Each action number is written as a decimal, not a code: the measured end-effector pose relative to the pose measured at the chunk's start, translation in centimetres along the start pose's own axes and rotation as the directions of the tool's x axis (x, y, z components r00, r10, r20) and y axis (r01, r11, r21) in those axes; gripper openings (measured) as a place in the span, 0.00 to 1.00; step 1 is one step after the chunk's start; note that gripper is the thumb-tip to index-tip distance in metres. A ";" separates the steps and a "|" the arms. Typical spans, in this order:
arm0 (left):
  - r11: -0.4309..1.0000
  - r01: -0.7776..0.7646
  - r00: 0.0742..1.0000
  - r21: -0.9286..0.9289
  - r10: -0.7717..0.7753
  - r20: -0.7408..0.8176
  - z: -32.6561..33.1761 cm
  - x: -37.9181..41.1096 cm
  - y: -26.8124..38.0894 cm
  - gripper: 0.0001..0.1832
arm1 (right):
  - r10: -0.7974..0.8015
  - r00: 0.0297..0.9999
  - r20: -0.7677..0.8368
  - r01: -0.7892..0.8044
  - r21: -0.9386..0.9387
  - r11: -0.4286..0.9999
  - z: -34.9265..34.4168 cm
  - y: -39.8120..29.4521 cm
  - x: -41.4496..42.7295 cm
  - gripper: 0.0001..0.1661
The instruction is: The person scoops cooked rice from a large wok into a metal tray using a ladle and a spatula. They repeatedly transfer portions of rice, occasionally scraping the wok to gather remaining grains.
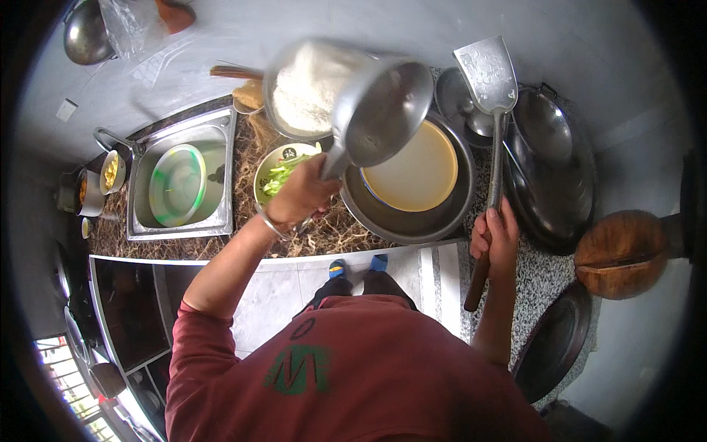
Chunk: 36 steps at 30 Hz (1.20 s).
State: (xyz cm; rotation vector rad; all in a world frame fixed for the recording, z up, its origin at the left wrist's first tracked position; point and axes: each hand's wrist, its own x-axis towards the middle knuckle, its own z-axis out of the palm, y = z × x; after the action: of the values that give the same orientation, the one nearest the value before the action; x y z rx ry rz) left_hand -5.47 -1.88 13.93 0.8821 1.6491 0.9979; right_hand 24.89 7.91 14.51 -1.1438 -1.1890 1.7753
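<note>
My left hand (pixel 302 194), with a bangle at the wrist, grips the handle of a large metal ladle (pixel 389 113). The ladle's bowl is raised and tilted, partly hiding a basin of white granular food (pixel 304 96) and a bowl of pale cloudy liquid (pixel 417 174). That bowl sits inside a wide metal basin (pixel 397 235). Under my left hand, a bowl of sliced green vegetables (pixel 276 175) is partly covered. My right hand (pixel 500 235) holds a metal wok spatula (pixel 489 77) by its shaft near the wooden grip, its blade pointing up and away.
To the left, a steel sink (pixel 218 193) contains a green-and-white basin (pixel 177 185). Small bowls with yellow food (pixel 110 172) stand beyond it. On the right are a large dark wok (pixel 552 204), a round wooden lid (pixel 621 254) and a dark pan (pixel 555 342).
</note>
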 end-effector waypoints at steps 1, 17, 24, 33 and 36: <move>0.994 -0.011 1.000 0.112 0.008 0.022 1.0 0.8 -0.5 0.16 | -0.004 1.000 -0.005 0.004 -0.003 1.000 -0.7 0.0 0.2 0.24; 0.415 0.444 0.892 -0.794 -0.118 0.437 5.2 0.9 0.0 0.11 | 0.025 0.999 0.046 -0.025 -0.005 1.000 -7.1 0.0 2.6 0.23; 0.240 0.352 0.935 -0.905 -0.041 0.353 5.2 0.1 1.1 0.15 | 0.065 0.991 0.119 -0.057 -0.075 0.996 -6.6 -0.5 3.2 0.21; 0.488 0.038 0.997 -0.872 0.034 0.063 -1.2 0.9 2.4 0.18 | 0.093 0.931 0.352 -0.121 0.058 0.991 -4.4 -2.7 4.3 0.23; 0.469 0.052 0.997 -0.882 0.018 0.069 -2.1 -1.2 2.1 0.17 | 0.118 0.885 0.451 -0.190 0.117 0.975 -3.6 -3.1 4.1 0.18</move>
State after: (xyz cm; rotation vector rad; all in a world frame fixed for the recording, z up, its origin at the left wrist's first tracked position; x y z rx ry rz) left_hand -7.03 -2.52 16.66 0.1517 0.8155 1.5643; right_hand 27.03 13.74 15.60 -0.7786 -1.2035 2.2944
